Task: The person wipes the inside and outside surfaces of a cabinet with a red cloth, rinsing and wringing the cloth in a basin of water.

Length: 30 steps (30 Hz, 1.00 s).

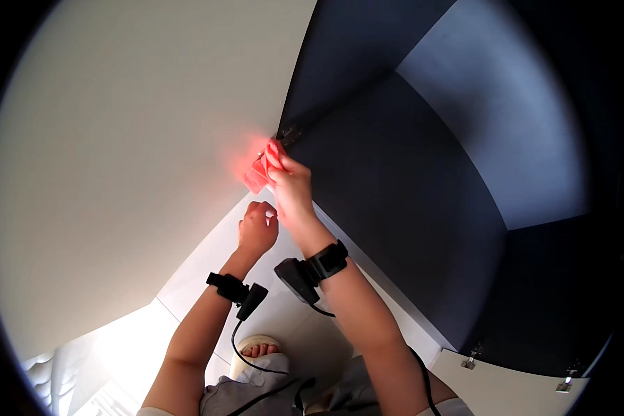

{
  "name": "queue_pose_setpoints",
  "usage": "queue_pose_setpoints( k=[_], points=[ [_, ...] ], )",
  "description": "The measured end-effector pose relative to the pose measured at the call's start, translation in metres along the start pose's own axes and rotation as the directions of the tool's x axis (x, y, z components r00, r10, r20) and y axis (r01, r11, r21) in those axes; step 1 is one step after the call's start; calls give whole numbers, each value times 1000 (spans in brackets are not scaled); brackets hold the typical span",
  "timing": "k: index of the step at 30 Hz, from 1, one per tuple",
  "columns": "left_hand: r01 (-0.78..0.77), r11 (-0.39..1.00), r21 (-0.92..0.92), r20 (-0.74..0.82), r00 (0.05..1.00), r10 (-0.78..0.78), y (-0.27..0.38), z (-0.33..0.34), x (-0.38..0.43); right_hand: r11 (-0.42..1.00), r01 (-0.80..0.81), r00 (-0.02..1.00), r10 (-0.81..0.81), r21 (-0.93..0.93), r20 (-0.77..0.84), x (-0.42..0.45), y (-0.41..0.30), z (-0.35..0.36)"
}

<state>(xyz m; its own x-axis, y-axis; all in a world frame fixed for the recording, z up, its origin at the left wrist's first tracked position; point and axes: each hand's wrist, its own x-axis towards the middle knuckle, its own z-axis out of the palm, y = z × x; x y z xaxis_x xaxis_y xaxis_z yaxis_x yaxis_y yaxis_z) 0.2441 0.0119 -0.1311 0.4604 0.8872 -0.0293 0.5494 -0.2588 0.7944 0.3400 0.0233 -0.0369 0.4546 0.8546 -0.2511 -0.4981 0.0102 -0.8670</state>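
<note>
My right hand (293,190) grips a pink cloth (258,174) against the edge of a pale cabinet door (135,156), close to a metal hinge (289,136). Part of the cloth hangs down over the door's edge. Below and to the left, my left hand (258,226) is raised with its fingers curled; a small whitish patch shows between thumb and finger, and I cannot tell what it is. Both wrists wear black straps with small devices and cables. Behind the right hand lies the dark cabinet interior (385,156).
The dark interior has a lighter panel (499,104) at the right. Another pale door (504,372) with metal hinges (469,361) is at the lower right. Below are the light tiled floor (187,275) and my foot in a pale slipper (257,344). Cables hang near my legs.
</note>
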Motion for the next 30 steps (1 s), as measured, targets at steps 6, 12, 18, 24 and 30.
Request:
queue_pose_setpoints(
  k=[6, 12, 18, 24, 30],
  points=[
    [-79, 993, -94, -15, 997, 78, 0, 2, -1, 961, -21, 973, -44, 276, 225, -3, -13, -47],
    [275, 703, -656, 355, 934, -34, 14, -16, 6, 960, -168, 925, 76, 222, 373, -11, -46, -99],
    [506, 23, -862, 503, 849, 159, 58, -35, 2, 847, -49, 873, 294, -530, 389, -52, -76, -100],
    [230, 475, -849, 502, 632, 591, 68, -23, -18, 665, -126, 951, 292, -736, 100, -131, -92, -98],
    [18, 669, -743, 596, 472, 650, 97, -27, -38, 778, -229, 969, 123, -585, -217, -212, -90, -99]
  ],
)
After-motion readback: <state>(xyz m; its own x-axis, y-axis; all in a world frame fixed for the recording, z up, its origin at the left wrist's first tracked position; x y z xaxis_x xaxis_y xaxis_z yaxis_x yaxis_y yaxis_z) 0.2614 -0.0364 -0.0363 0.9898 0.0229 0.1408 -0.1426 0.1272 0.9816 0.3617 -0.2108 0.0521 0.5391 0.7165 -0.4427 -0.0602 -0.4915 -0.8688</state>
